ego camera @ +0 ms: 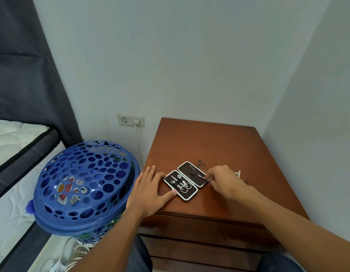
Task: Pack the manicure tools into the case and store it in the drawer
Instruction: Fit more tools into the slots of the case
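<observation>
A small dark manicure case (186, 180) with a silver rim lies open flat on the wooden nightstand (209, 146). Its near half holds scissors, a clipper and other metal tools; its far half holds a thin probe. My left hand (150, 190) rests flat on the nightstand top, thumb and fingertips touching the case's left edge. My right hand (222, 180) pinches a slim metal tool (202, 176) over the far half of the case. A small pale object (238, 172) lies just beyond my right hand.
The nightstand has closed drawers (199, 230) at its front. A blue perforated laundry basket (85, 185) stands close on the left. A wall socket with a white cable (137, 132) is behind it. A mattress and dark curtain are at far left; a wall is on the right.
</observation>
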